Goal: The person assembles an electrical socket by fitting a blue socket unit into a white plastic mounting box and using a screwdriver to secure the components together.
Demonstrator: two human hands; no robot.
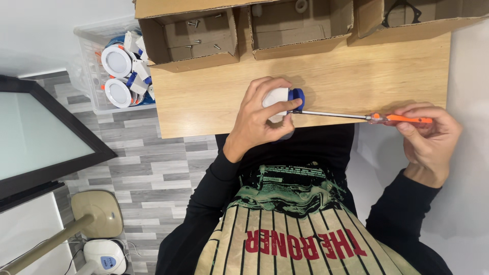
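Observation:
My left hand [257,119] grips a small white box-shaped part with a blue end [283,98] at the front edge of the wooden table [356,76]. My right hand [430,137] holds the orange handle of a long screwdriver [402,119]. Its metal shaft runs left and the tip meets the white part beside my left thumb.
Three open cardboard boxes stand along the table's back: the left one [191,38] holds loose screws, the middle one [300,28] and the right one [407,20] hold small parts. A clear bin of round white lamps [119,76] sits on the floor at left, beside a dark-framed panel [41,132].

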